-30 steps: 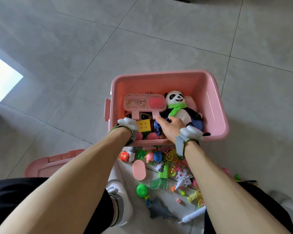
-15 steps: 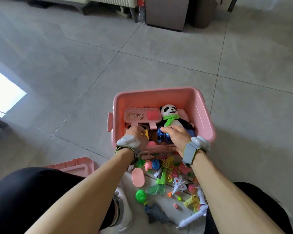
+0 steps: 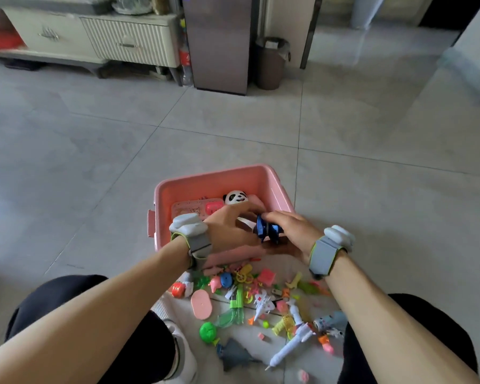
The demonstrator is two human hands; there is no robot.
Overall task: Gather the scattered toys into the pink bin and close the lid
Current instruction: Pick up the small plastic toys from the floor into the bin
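Head view: at centre frame, a pink bin [image 3: 281, 191] stands open on the floor, already holding a panda plush [image 3: 235, 197] and a pink case [image 3: 197, 207]. Many small toys [image 3: 257, 297] lie scattered on the tiles below it; no lid is visible. Both arms reach forward over the bin's near edge. The right hand [image 3: 291, 231] curls its fingers around a dark blue toy [image 3: 266, 230]; the left hand [image 3: 227, 231] reaches beside it, its fingers hidden, grip unclear.

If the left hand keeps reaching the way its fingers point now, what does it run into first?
Most likely the panda plush. The left hand reaches forward and right over the pink bin, and the plush lies just past its fingers. Depth is unclear; it may touch already.
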